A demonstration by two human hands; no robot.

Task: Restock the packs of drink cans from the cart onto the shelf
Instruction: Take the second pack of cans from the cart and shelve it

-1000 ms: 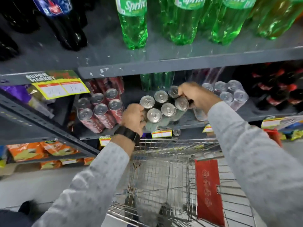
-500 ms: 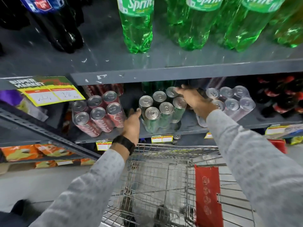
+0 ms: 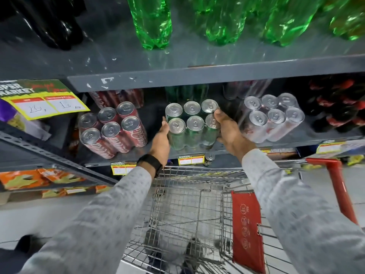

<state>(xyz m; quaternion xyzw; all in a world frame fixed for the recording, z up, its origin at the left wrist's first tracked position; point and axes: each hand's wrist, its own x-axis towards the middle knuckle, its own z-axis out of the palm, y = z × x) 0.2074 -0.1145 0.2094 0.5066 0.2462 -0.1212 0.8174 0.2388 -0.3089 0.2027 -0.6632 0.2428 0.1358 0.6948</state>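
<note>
Green six-pack of cans (image 3: 192, 125) on the middle shelf (image 3: 308, 140), near the front lip, between a red pack (image 3: 112, 129) on its left and a silver pack (image 3: 273, 117) on its right. Not touching either neighbour, as far as can be told. Left hand (image 3: 161, 141) flat against the pack's left side, fingers together and extended along the cans; right hand (image 3: 230, 132) cupped on the right side, thumb up over the near right can, other fingers wrapped round behind. Pressed from both sides rather than lifted, probably to square the pack up and slide it back into the gap without nudging the packs next door. Cans lying tilted with tops toward the aisle, likely so they fit under the low shelf above (image 3: 197, 74).

Fingertips of both hands hidden behind the pack, so firmness of the squeeze impossible to judge. Rear of the shelf dark; more green and red stock behind only dimly visible. Cart (image 3: 187, 204) directly below the arms, basket apparently bare of packs, though the near end is cut off by the frame and blurred. Price labels unreadable. Green bottles (image 3: 154, 22) above cropped at the top.
</note>
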